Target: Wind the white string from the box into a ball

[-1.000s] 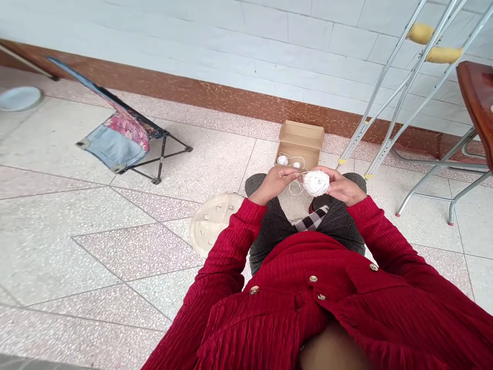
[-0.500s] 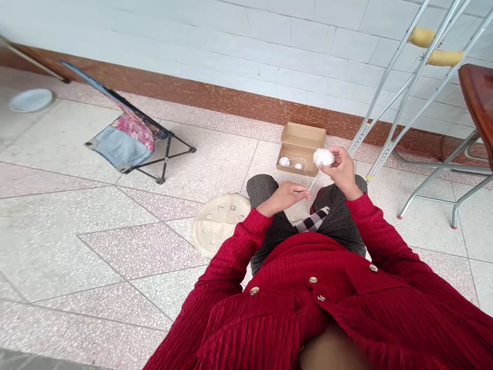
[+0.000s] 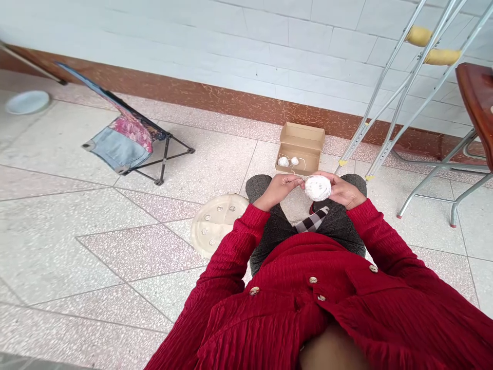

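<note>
Over my knees, my right hand [image 3: 344, 189] cups a white ball of string [image 3: 318, 187]. My left hand [image 3: 279, 187] sits just left of the ball, its fingers pinched on the thin strand that runs to it. Both hands are nearly touching. On the floor just beyond them an open cardboard box [image 3: 301, 145] holds two small white string balls [image 3: 288, 161] and loose string.
A round cream tray [image 3: 213, 223] with small lumps lies on the floor by my left knee. A folding fabric stool [image 3: 125, 136] stands to the left, a white plate [image 3: 26, 102] far left. Metal crutches [image 3: 400, 77] lean on the wall, beside a chair [image 3: 472, 118] at right.
My right hand had lifted the ball up and away over the box; it has come back down to my left hand, which rose to meet it.
</note>
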Demonstrator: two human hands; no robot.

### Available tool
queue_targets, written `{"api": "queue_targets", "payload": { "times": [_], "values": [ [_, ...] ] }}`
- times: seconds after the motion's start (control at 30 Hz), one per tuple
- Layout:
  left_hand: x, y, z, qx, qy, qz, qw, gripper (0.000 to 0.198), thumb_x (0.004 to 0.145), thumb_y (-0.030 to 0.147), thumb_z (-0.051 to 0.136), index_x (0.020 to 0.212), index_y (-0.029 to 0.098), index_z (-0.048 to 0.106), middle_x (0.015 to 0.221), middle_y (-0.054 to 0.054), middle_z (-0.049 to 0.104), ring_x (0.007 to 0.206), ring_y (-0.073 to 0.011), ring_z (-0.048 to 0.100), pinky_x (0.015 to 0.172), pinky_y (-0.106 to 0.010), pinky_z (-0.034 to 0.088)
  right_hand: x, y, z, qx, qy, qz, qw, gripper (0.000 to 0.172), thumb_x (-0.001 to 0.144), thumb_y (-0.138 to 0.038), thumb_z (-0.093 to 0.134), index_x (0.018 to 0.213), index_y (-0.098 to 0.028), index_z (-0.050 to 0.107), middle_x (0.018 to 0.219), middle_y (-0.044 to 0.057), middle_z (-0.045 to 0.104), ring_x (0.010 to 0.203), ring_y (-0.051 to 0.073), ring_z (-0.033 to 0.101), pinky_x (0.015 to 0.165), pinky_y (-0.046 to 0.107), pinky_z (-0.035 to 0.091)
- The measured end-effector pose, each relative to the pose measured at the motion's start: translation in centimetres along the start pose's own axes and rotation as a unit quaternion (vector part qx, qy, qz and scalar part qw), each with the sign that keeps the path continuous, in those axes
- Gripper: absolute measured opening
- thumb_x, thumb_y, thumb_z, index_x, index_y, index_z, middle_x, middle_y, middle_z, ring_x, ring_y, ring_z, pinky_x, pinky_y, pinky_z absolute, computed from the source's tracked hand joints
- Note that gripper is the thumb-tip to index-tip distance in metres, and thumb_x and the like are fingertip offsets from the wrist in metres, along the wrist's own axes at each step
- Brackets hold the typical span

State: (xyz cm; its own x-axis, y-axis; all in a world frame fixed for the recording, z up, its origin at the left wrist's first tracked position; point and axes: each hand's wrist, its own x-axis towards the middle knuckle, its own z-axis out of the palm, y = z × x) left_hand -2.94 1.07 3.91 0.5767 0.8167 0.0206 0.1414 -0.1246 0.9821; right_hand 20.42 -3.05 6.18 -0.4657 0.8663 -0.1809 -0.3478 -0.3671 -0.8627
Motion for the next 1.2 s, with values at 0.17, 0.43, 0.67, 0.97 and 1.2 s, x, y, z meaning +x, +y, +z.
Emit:
{"api": "queue_targets", "payload": {
  "times": [0.17,0.43,0.67,0.97,1.2],
  "values": [
    [-0.6,-0.7,1.9,-0.009,-0.043,-0.014,0.999,0.038,0.097,0.045,0.060,0.077,0.017,0.077,0.087,-0.005,0.078,0.088,-0.0188,0.071,0.092,-0.031,0.051,0.5,-2.1,0.3,-0.003,0.125,-0.070,0.990,0.046,0.062,-0.026,0.084,0.105,-0.026,0.069,0.097,0.000,0.075,0.084,0.020,0.069,0.073,0.034,0.060],
    [-1.6,0.1,2.7,0.028,-0.108,-0.031,0.993,0.038,0.097,0.038,0.057,0.071,0.015,0.073,0.078,-0.002,0.074,0.079,-0.0151,0.065,0.082,-0.027,0.047,2.3,-3.9,-0.9,-0.168,0.289,-0.198,0.921,0.046,0.063,-0.032,0.083,0.103,-0.026,0.062,0.101,0.001,0.069,0.089,0.020,0.064,0.077,0.035,0.056],
    [-1.6,2.7,0.6,0.098,-0.057,0.033,0.993,0.035,0.097,0.035,0.058,0.071,0.017,0.073,0.075,-0.001,0.070,0.076,-0.0144,0.061,0.078,-0.027,0.046,2.1,0.5,-2.2,-0.448,0.211,-0.059,0.867,0.045,0.054,-0.016,0.080,0.097,-0.022,0.068,0.091,0.000,0.062,0.072,0.016,0.052,0.068,0.031,0.043],
    [-0.1,0.4,-0.4,0.035,0.024,0.007,0.999,0.035,0.095,0.039,0.060,0.073,0.015,0.073,0.078,-0.002,0.074,0.078,-0.0159,0.066,0.080,-0.027,0.048,-0.5,0.7,0.9,-0.050,0.016,0.009,0.999,0.054,0.055,-0.024,0.087,0.107,-0.022,0.071,0.100,0.001,0.070,0.088,0.017,0.063,0.078,0.028,0.048],
    [-1.2,-0.3,3.0,-0.002,-0.070,-0.026,0.997,0.039,0.097,0.035,0.059,0.066,0.015,0.070,0.073,-0.003,0.073,0.076,-0.0146,0.067,0.082,-0.026,0.049,1.9,-1.9,0.3,-0.073,0.196,-0.147,0.967,0.048,0.066,-0.035,0.081,0.109,-0.028,0.061,0.113,0.003,0.067,0.098,0.022,0.064,0.083,0.038,0.055]
  ]
}}
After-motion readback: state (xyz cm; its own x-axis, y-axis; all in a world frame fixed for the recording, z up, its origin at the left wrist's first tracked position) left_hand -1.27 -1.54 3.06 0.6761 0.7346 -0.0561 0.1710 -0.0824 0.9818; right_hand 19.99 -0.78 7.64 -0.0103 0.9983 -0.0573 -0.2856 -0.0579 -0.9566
